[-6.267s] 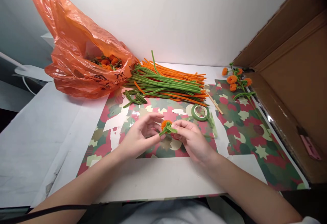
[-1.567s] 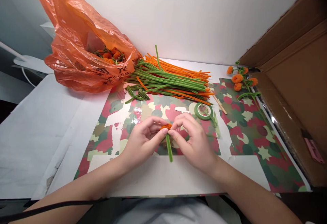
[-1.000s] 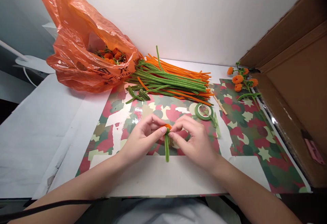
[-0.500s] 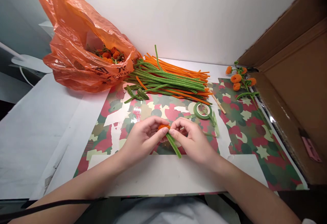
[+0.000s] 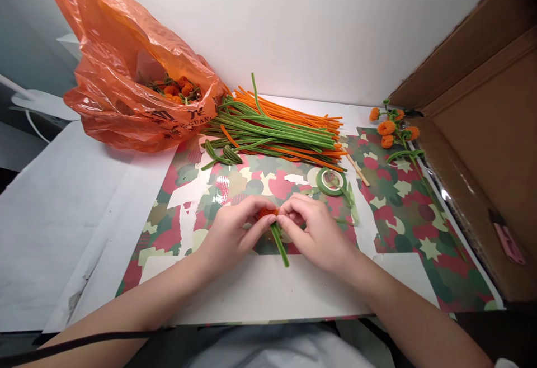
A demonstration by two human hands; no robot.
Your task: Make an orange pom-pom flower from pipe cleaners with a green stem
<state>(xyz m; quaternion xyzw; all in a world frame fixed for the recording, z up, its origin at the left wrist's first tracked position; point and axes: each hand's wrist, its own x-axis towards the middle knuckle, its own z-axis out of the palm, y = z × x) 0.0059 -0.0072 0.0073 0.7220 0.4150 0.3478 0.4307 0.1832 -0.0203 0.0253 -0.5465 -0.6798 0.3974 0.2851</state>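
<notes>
My left hand (image 5: 232,231) and my right hand (image 5: 314,231) meet over the patterned mat (image 5: 390,217), fingers pinched together on a small orange pipe-cleaner flower (image 5: 265,212). Its green stem (image 5: 279,245) hangs down and toward me between the two thumbs. Most of the orange head is hidden by my fingertips. A roll of green floral tape (image 5: 331,182) lies just beyond my right hand, with a loose tail of tape trailing beside it.
A pile of green and orange pipe cleaners (image 5: 277,130) lies at the back. An orange plastic bag (image 5: 134,83) with finished flowers sits back left. A finished flower sprig (image 5: 392,133) lies back right beside a cardboard box (image 5: 482,133). A wooden stick (image 5: 356,169) rests near the tape.
The flower was held with its stem sideways; now the stem points down toward me and swings slightly left and right as both hands keep pinching the head.
</notes>
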